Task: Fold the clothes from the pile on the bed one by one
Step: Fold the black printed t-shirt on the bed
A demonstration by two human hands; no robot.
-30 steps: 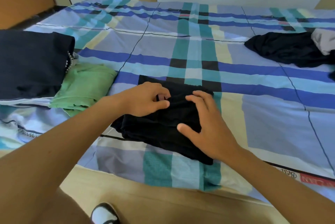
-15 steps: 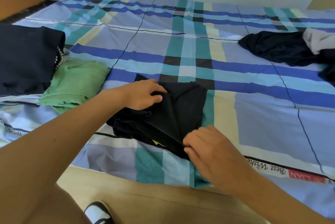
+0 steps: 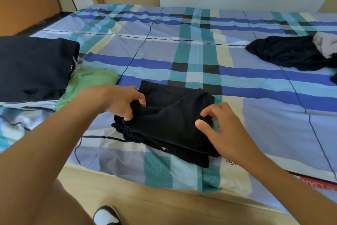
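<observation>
Black folded cloth garment (image 3: 173, 121): lies at the centre of the frame on the checked blue-and-teal bed sheet (image 3: 200, 57), near the bed's front edge. Several layers are stacked. The lower ones stick out at the near corner, where a small yellow mark (image 3: 164, 148) shows.

Your left hand (image 3: 125, 103): fingers curled into the cloth at the garment's left edge, pinching a bunch of the top layer.
Your right hand (image 3: 224, 131): fingers spread and loosely bent, tips touching the right edge. No cloth is visibly pinched between them.

Risks, as judged:
1. Only one side is gripped. If you pull or lift with the left hand alone, the top layer will likely drag over those beneath and skew the stack.
2. The cloth looks thin and limp. The ridge across the middle could be pressed in as a crease if you flatten before smoothing.
3. The garment sits close to the bed's front edge. A push toward the bottom of the frame could send the protruding corner over it.
4. Folded items lie at the left: a folded green cloth garment (image 3: 91, 86) and a folded dark navy garment (image 3: 32, 66). If you carry this one over with one hand, the layers may fall open.

The unfolded pile, a crumpled black garment (image 3: 291, 53) with a pale grey piece (image 3: 326, 44), lies at the right edge, well apart. No interference expected.
</observation>
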